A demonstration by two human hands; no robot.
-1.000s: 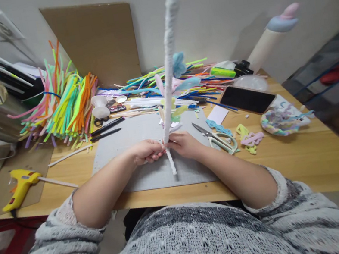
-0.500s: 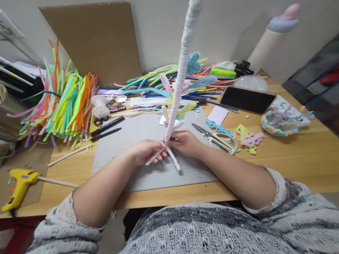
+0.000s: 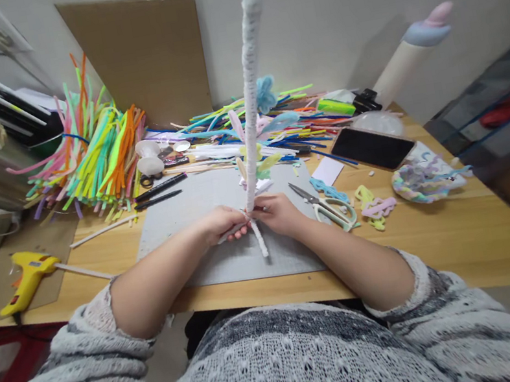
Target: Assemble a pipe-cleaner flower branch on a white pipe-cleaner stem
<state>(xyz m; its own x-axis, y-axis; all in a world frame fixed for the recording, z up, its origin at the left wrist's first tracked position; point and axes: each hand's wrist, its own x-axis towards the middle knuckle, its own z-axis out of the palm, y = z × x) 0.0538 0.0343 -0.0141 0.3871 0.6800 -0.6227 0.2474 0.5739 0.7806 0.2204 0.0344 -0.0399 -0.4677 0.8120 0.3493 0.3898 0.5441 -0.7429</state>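
Note:
A long stick wrapped in white (image 3: pixel 247 106) stands nearly upright between my hands, its thin lower end pointing down over the grey cutting mat (image 3: pixel 214 270). My right hand (image 3: pixel 279 213) is closed around its lower part. Beside it, my left hand (image 3: pixel 226 222) pinches a narrow white strip (image 3: pixel 231 232) close to the stick; where the strip meets the stick is partly hidden by fingers. A blue fuzzy flower (image 3: pixel 266 93) and pale pink, blue and yellow petal loops (image 3: pixel 268 163) appear attached along the stick's far side.
Scissors (image 3: pixel 332 209) and fuzzy zigzag pieces (image 3: pixel 375 208) lie right of the mat. A yellow glue gun (image 3: pixel 28 278) rests at left, near a bundle of coloured pipe cleaners (image 3: pixel 106 158). Behind are more loose pipe cleaners, a phone (image 3: pixel 372 148) and a cardboard sheet (image 3: pixel 143 59).
The wrapped stick has swung left at its top and stands more upright, carrying the flower and petals with it. Both hands stay in nearly the same place.

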